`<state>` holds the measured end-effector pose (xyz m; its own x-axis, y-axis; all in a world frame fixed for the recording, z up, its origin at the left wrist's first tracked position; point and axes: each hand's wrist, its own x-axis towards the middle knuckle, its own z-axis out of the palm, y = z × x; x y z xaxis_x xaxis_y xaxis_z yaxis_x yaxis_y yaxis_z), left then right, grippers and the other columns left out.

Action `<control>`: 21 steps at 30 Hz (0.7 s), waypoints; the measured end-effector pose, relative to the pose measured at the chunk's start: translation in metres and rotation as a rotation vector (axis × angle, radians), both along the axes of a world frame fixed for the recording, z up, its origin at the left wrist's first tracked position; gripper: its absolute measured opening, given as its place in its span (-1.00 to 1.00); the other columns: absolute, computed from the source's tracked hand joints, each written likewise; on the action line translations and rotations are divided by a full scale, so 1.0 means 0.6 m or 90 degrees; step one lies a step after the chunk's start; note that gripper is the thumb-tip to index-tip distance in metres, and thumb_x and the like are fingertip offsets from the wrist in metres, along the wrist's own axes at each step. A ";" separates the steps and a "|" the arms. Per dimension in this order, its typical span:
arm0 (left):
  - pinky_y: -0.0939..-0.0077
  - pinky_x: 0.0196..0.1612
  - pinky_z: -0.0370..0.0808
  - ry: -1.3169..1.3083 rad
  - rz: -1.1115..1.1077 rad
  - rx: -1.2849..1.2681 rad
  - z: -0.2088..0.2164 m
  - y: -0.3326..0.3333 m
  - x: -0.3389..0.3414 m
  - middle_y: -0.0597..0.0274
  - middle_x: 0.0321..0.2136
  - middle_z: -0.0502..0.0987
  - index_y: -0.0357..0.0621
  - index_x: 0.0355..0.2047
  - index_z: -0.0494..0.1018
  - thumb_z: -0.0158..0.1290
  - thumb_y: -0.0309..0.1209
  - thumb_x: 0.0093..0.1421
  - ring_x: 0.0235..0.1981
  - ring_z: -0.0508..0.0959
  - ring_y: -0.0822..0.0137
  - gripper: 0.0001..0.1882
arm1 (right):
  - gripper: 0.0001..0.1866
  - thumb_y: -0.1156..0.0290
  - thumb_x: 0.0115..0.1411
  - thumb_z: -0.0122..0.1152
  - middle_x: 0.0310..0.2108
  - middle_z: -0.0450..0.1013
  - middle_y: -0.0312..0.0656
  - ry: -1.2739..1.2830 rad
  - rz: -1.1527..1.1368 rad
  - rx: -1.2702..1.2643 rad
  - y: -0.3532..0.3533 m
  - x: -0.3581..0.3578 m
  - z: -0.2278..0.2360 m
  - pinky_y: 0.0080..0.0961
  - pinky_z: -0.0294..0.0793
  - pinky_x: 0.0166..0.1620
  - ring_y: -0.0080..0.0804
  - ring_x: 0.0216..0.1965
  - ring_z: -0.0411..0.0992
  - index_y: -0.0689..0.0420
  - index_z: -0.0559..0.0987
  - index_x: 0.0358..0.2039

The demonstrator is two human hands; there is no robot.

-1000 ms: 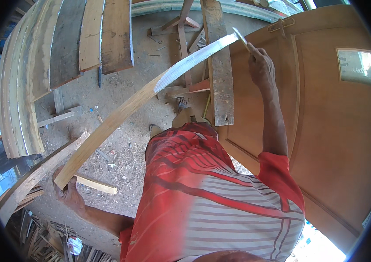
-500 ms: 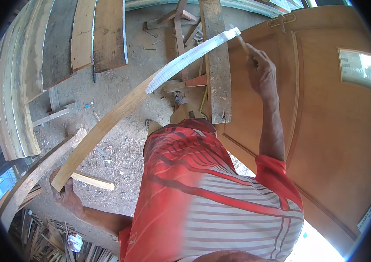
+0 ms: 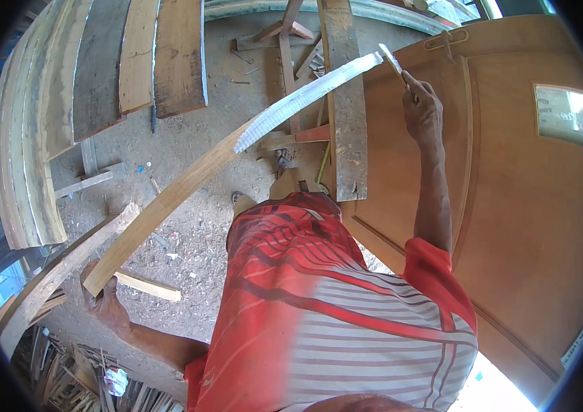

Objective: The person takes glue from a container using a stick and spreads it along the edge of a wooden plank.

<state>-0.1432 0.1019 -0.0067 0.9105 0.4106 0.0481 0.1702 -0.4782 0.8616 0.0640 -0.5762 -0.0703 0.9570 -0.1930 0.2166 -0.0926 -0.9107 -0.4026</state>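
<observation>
White daylight glare (image 3: 499, 386), lower right.

Wooden strip (image 3: 168, 197), slim tool (image 3: 392, 60) (white-tipped) in hands (image 3: 107, 305) (image 3: 423, 115)

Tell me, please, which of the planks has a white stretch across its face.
The slanting plank in the left hand: its far part is white, its near part brown, while the planks at upper left have brown or grey faces.

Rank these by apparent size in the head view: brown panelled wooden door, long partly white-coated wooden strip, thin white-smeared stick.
Largest to smallest:
1. Brown wooden door
2. Long wooden strip
3. Thin stick
</observation>
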 end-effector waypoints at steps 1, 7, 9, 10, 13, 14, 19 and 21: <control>0.32 0.13 0.51 0.001 -0.002 0.003 0.002 -0.001 0.000 0.15 0.05 0.57 -0.31 0.10 0.57 0.39 -0.34 0.22 0.09 0.52 0.21 -0.52 | -0.64 0.47 0.36 0.21 -0.12 0.61 -0.01 -0.011 0.012 0.043 0.006 -0.007 0.007 -0.19 0.57 -0.08 -0.03 -0.14 0.61 0.01 0.67 0.14; 0.30 0.14 0.52 0.001 0.021 0.002 0.013 -0.016 0.003 0.14 0.05 0.57 -0.31 0.09 0.57 0.39 -0.36 0.22 0.08 0.53 0.21 -0.52 | -0.65 0.47 0.38 0.17 -0.14 0.61 0.00 0.008 0.000 0.025 0.010 -0.003 0.000 -0.18 0.57 -0.10 -0.02 -0.14 0.61 0.02 0.67 0.14; 0.31 0.13 0.53 0.013 -0.004 0.008 0.009 -0.005 0.004 0.14 0.04 0.57 -0.32 0.09 0.57 0.39 -0.33 0.23 0.08 0.53 0.21 -0.51 | -0.65 0.47 0.38 0.16 -0.14 0.61 -0.01 0.003 0.018 0.007 0.012 -0.007 -0.004 -0.18 0.57 -0.10 -0.01 -0.14 0.61 0.03 0.67 0.14; 0.31 0.13 0.53 0.016 -0.005 0.008 0.011 -0.010 0.003 0.14 0.04 0.57 -0.32 0.09 0.57 0.39 -0.33 0.23 0.08 0.53 0.21 -0.51 | -0.66 0.47 0.39 0.16 -0.14 0.60 -0.01 0.001 0.034 -0.016 0.010 -0.013 -0.005 -0.17 0.56 -0.10 -0.01 -0.14 0.60 0.03 0.67 0.14; 0.32 0.13 0.53 0.003 0.009 0.014 0.013 -0.017 0.001 0.14 0.04 0.57 -0.32 0.09 0.57 0.39 -0.33 0.22 0.07 0.53 0.22 -0.51 | -0.66 0.46 0.38 0.17 -0.13 0.60 -0.03 0.035 0.001 0.010 0.001 -0.014 -0.009 -0.16 0.57 -0.09 -0.02 -0.13 0.60 0.01 0.66 0.13; 0.32 0.13 0.52 0.005 0.013 0.003 0.005 -0.010 0.000 0.15 0.03 0.56 -0.31 0.09 0.57 0.39 -0.34 0.22 0.07 0.53 0.23 -0.52 | -0.66 0.46 0.38 0.17 -0.13 0.60 -0.03 0.034 0.002 0.012 0.003 -0.014 -0.009 -0.16 0.57 -0.09 -0.02 -0.13 0.60 0.01 0.66 0.13; 0.31 0.14 0.50 0.010 0.026 -0.006 0.006 -0.012 -0.005 0.17 0.02 0.56 -0.31 0.08 0.58 0.39 -0.37 0.22 0.07 0.52 0.24 -0.53 | -0.65 0.45 0.37 0.19 -0.12 0.59 -0.04 0.019 -0.018 -0.045 -0.004 -0.015 -0.015 -0.15 0.58 -0.08 -0.02 -0.14 0.59 0.00 0.65 0.15; 0.30 0.15 0.49 0.016 0.023 0.002 0.000 -0.005 -0.005 0.18 0.02 0.56 -0.31 0.09 0.58 0.38 -0.37 0.22 0.07 0.52 0.24 -0.53 | -0.65 0.45 0.38 0.18 -0.12 0.59 -0.04 -0.001 0.013 -0.044 0.008 -0.027 -0.010 -0.15 0.58 -0.09 -0.02 -0.14 0.59 0.01 0.65 0.15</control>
<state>-0.1459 0.0987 -0.0065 0.8963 0.4426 0.0275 0.2082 -0.4747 0.8552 0.0476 -0.5716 -0.0761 0.9603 -0.1580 0.2299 -0.0731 -0.9379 -0.3391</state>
